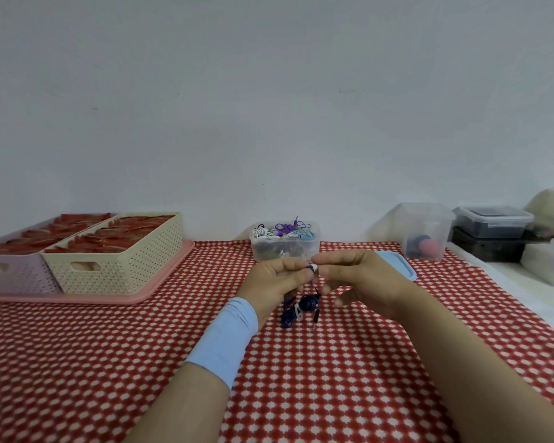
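Where the table [77, 362] with its red and white cloth meets the wall at the far left corner, a pink tray [77, 297] carries two baskets side by side. The lilac basket [13, 273] is at the left and the cream basket [125, 266] touches it at the right. Both are filled with red packets [125, 233].

Near the middle of the table, the left hand [275, 282], with a light blue sleeve [224, 340] on the wrist, has its fingers curled round a dark blue earphone cable [301, 306]. The bundle hangs below the hand, just above the cloth, and its plug [315, 315] points down. Behind the hands, at the far edge, stands a clear box [285, 247] full of other earphones in white, purple and blue.

The right hand [362, 282] pinches the white earbud [314, 267] at the top of the cable between thumb and first finger. Its other fingers are loosely bent. The two hands almost touch there.

Just behind the right hand lies a blue lid [397, 263], flat on the cloth. Toward the far right corner stands a tall clear container [426, 231], and beside it a dark box [493, 222] with a clear lid.
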A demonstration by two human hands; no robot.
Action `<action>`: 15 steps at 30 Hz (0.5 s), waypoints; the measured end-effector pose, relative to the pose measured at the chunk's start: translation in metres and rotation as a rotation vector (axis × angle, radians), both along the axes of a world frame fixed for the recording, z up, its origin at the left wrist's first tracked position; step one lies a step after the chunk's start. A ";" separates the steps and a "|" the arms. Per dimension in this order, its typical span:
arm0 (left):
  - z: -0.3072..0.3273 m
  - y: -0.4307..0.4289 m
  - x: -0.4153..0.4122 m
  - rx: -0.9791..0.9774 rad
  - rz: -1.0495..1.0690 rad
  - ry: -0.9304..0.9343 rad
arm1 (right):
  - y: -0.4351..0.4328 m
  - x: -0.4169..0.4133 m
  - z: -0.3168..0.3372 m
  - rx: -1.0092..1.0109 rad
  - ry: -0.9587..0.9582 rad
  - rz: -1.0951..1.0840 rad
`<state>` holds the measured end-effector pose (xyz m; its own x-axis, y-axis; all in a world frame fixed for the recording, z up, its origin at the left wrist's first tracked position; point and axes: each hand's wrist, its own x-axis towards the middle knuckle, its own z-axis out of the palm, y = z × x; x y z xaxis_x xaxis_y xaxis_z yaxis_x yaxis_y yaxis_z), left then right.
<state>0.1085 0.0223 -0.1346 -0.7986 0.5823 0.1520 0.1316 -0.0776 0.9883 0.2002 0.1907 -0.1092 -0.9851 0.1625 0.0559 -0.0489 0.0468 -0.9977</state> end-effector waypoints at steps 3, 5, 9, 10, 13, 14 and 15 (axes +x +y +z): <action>0.000 -0.001 -0.001 -0.059 0.037 0.059 | -0.003 0.001 0.000 0.102 0.043 -0.003; 0.000 0.000 0.000 -0.074 0.055 0.091 | -0.004 0.001 0.000 0.145 0.075 -0.026; -0.001 0.000 0.001 -0.058 0.074 0.139 | -0.004 0.000 -0.001 0.188 0.100 -0.052; -0.001 0.000 0.001 -0.055 0.079 0.148 | -0.004 0.000 -0.002 0.189 0.103 -0.047; -0.001 0.000 0.000 -0.066 0.091 0.180 | -0.003 -0.001 -0.002 0.187 0.101 -0.046; 0.000 0.000 0.000 -0.078 0.084 0.195 | -0.003 -0.001 -0.003 0.180 0.094 -0.047; 0.001 -0.001 0.000 -0.087 0.068 0.208 | -0.002 -0.001 -0.003 0.151 0.082 -0.043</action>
<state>0.1083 0.0215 -0.1340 -0.7933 0.5461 0.2691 0.3353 0.0230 0.9418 0.1990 0.1885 -0.1120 -0.9686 0.1882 0.1627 -0.1244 0.2001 -0.9719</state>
